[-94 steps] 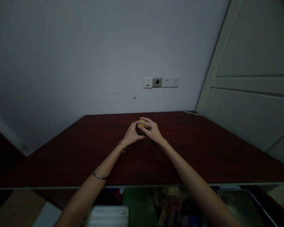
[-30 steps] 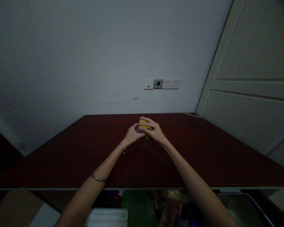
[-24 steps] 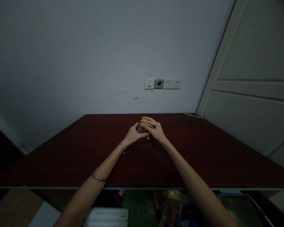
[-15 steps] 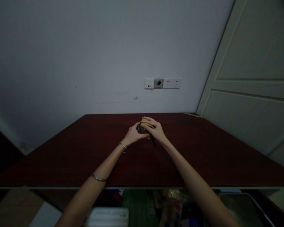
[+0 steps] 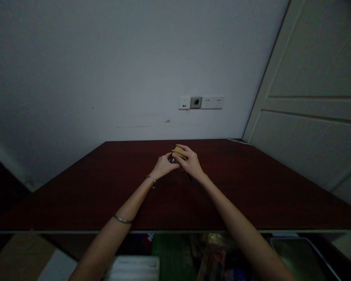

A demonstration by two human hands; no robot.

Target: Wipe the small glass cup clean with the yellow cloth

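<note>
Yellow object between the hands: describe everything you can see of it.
The yellow object is partly covered and looks matt; its material is unclear. The right hand lies across it, leaving yellow strips sloping down toward the picture's right. A dark, glossy part shows just below, the left hand curled around it; whether the two join is hidden. Any contact with the dark red table is hidden too.

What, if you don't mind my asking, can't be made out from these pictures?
All in the head view:
Yellow item: its full shape is hidden, mostly by the right hand.
Dark part next to it: small, dim and partly covered by the left hand; whether the two are joined is unclear.
White box: print too small and blurred; lower end cut off by the bottom edge.
</note>
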